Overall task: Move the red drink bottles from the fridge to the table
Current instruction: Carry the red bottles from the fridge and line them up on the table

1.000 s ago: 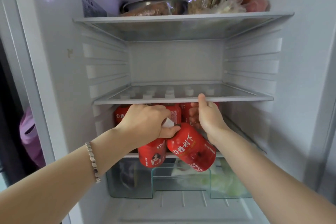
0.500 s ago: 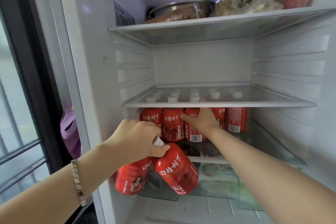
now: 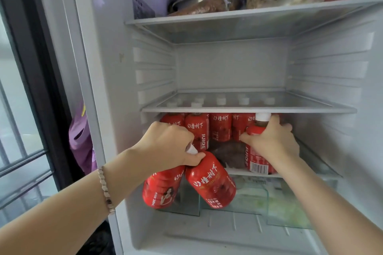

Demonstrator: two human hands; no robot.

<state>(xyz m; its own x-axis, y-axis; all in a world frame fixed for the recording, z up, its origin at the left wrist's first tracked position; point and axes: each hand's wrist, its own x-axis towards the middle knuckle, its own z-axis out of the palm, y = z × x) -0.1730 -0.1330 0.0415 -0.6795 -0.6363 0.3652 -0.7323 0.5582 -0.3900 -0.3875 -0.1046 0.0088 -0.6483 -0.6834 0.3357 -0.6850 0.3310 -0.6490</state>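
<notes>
Now I am holding two red bottles (image 3: pixel 210 184) by their necks in my left hand (image 3: pixel 167 147), my left fingers (image 3: pixel 195 159) clamped around both so they are hanging tilted in front of the fridge (image 3: pixel 103 68). My right hand (image 3: pixel 273 143) is gripping a third bottle (image 3: pixel 258 163) standing at the shelf's front edge, fingers wrapped around its shoulder just below the white cap. At least four more are standing in a row (image 3: pixel 209 128) behind it, under the glass shelf (image 3: pixel 248 108).
</notes>
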